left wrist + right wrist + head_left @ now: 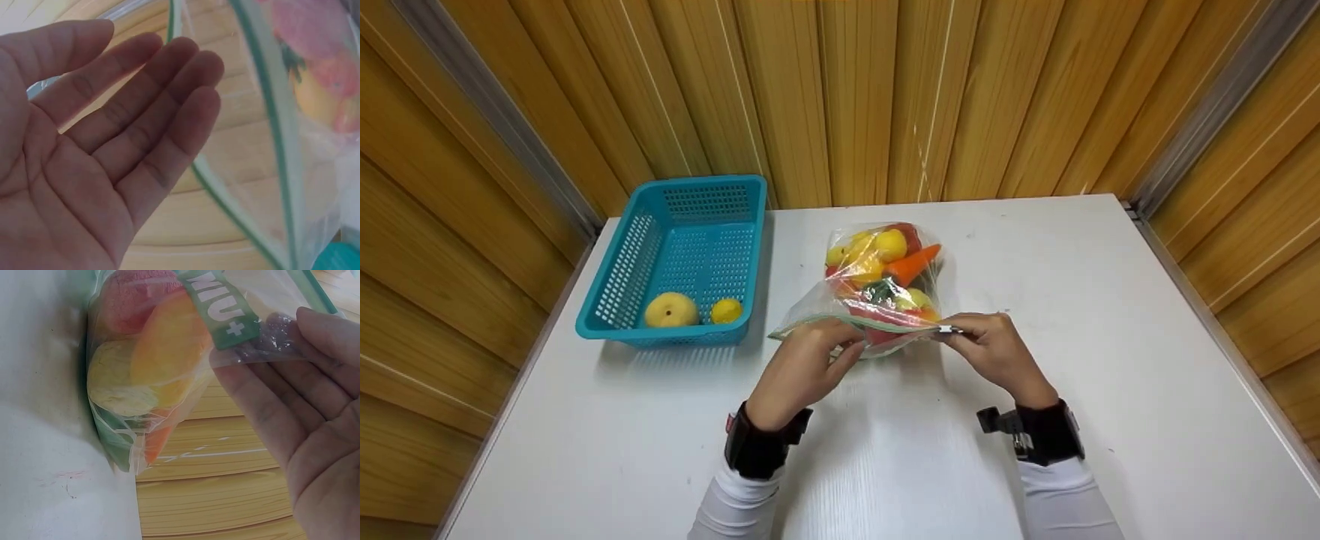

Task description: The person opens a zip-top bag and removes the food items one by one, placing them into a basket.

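A clear zip bag (817,300) with a green-edged mouth lies mid-table, filled with several fruits and vegetables, among them an orange carrot (911,264) and a yellow lemon (891,244). My right hand (994,351) pinches the right end of the mouth; in the right wrist view the thumb is over the film and fingers (247,388) behind it, beside a green printed label (219,309). At the mouth's left part is my left hand (804,367). Its fingers (169,126) stretch out, gently bent, beside the parted green edges, holding nothing.
A blue plastic basket (757,255) stands at the table's back left. In it lie a round pale yellow fruit (671,310) and a small lemon (726,310). Wood-patterned panels (855,105) enclose the white table (1110,322) at the back and sides.
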A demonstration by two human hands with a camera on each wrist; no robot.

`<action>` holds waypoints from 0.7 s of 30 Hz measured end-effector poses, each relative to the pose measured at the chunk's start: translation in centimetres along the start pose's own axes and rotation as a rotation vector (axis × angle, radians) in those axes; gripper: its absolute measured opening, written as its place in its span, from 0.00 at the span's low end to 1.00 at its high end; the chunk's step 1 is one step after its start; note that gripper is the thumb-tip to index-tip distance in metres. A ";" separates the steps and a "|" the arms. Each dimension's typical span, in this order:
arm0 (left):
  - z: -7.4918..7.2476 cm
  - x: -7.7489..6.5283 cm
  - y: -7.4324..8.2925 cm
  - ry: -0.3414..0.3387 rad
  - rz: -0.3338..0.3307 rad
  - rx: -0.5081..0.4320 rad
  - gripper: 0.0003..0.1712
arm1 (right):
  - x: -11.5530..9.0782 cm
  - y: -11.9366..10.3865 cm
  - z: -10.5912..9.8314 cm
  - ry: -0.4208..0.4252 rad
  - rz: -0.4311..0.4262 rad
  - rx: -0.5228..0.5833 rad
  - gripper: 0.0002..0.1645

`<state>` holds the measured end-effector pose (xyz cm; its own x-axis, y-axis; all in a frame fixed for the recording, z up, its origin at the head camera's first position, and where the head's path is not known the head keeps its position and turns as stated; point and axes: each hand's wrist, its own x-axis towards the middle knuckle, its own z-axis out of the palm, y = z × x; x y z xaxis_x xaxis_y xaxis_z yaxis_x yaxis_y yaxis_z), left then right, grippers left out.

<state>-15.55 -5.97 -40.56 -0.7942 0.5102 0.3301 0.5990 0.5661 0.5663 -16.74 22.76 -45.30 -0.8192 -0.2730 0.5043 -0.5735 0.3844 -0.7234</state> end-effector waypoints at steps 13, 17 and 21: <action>5.7 1.7 -2.7 0.161 -0.016 0.220 0.10 | 0.1 0.1 0.2 0.002 -0.018 -0.022 0.11; 6.6 2.0 -3.4 0.216 -0.011 0.207 0.05 | 0.0 0.0 0.3 -0.005 -0.022 -0.019 0.12; 6.8 2.5 -3.7 0.236 -0.033 0.191 0.09 | 0.1 0.0 0.5 -0.004 -0.031 -0.006 0.12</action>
<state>-19.06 -2.32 -46.95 -0.8017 0.3377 0.4932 0.5633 0.7029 0.4343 -16.84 22.33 -45.51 -0.8012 -0.2883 0.5244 -0.5984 0.3813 -0.7046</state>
